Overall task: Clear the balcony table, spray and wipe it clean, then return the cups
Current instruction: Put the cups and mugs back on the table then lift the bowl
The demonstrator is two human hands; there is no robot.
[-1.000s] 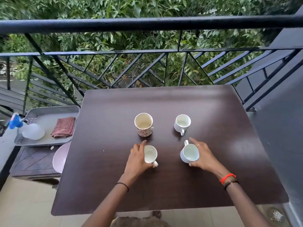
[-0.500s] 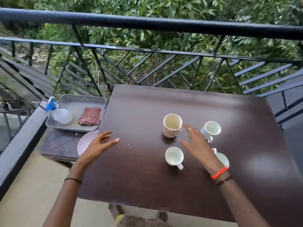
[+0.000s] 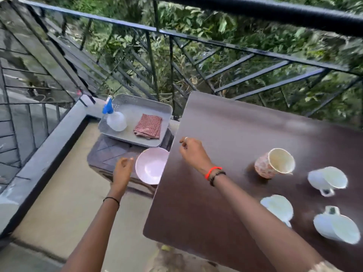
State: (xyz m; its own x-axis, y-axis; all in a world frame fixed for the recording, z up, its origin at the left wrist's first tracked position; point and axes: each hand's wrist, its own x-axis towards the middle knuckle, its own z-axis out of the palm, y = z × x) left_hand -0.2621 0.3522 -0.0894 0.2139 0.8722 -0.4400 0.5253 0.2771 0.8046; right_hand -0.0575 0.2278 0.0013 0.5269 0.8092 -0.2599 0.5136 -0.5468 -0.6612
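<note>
Head view: a dark brown worktop [image 3: 235, 134] is seen on a balcony, with a black railing [image 3: 255, 10] and green leaves behind it. Four cups are grouped on its right part, all standing mouth up and well apart from both hands. A patterned cup [image 3: 275, 162] is nearest the right hand [image 3: 193, 152], off to that hand's right. Beyond it stands a far white cup [image 3: 327, 179], its handle turned toward the viewer. A middle white cup [image 3: 277, 208] is partly covered by the right forearm, with its handle also turned toward the viewer. A near white cup [image 3: 335, 225] has its handle turned away, toward the far white cup. The cups are blurred.

The right hand is stretched across the worktop's left edge, back up, fingers loosely curled downward and nothing held. The left hand [image 3: 122, 169] is held out beyond the worktop, over a low side table [image 3: 110, 152], fingers loosely curled and nothing held; it is just beside a pink bowl [image 3: 151, 165]. Past the bowl lies a grey tray [image 3: 135, 107], in which a spray bottle [image 3: 115, 118] with a blue head and a folded checked cloth [image 3: 148, 125] are set side by side.
</note>
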